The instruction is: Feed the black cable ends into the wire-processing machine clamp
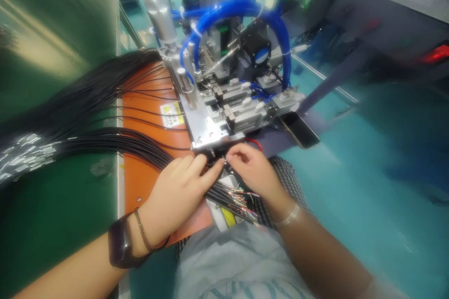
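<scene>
Black wire bundle (224, 194) lying across the front edge of the orange mat (136, 196), before the pneumatic wire-processing machine (213, 121). My left hand (177, 194) rests on it, fingers pressed together; my right hand (254, 173) pinches wires at the machine's front edge. Silver-tipped wire ends (28, 152) at far left appear done; bare coloured strands (242, 198) nearest me appear left.

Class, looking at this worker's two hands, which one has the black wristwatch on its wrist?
The left hand: its wrist carries the black watch and a beaded bracelet, whereas the right hand wears a thin silver bangle.
</scene>
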{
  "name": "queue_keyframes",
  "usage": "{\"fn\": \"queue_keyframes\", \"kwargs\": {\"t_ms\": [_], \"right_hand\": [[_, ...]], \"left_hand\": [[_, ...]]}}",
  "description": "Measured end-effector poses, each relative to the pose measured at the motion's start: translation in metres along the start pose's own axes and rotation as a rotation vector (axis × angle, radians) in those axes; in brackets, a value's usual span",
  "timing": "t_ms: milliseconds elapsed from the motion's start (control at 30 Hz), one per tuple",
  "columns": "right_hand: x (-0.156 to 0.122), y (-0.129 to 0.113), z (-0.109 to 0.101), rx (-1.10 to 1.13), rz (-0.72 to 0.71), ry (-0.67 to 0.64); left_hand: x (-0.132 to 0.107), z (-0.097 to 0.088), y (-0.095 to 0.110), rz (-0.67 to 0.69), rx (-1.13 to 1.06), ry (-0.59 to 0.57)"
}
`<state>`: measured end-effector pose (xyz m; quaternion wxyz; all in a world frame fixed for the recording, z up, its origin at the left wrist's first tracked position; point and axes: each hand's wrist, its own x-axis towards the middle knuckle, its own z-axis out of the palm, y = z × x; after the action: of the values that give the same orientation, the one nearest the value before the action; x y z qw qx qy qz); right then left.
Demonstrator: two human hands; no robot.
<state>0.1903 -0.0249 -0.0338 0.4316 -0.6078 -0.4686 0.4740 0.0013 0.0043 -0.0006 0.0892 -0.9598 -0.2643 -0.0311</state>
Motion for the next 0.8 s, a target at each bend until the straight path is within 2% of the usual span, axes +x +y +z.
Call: {"fn": "queue_keyframes", "kwargs": {"t_ms": [133,300,400,533,633,800], "right_hand": [[0.004,0.004,0.002,0.025,0.033,-0.033],[0.010,0.015,0.003,0.188,0.196,-0.155],[0.009,0.011,0.001,0.184,0.148,-0.116],[0.005,0.000,-0.003,0.046,0.012,-0.092],[0.005,-0.007,-0.005,-0.081,-0.034,-0.069],[0.006,-0.006,-0.001,-0.117,0.037,-0.035]], "left_hand": [[0.006,-0.006,0.005,-0.036,0.006,-0.057],[0.009,-0.012,0.008,-0.067,0.004,-0.123],[0.004,-0.013,0.003,-0.025,-0.010,-0.058],[-0.005,-0.014,-0.005,-0.036,-0.029,0.028],[-0.007,-0.016,-0.005,-0.064,-0.002,0.011],[-0.007,-0.018,0.006,-0.074,0.027,-0.030]]}}
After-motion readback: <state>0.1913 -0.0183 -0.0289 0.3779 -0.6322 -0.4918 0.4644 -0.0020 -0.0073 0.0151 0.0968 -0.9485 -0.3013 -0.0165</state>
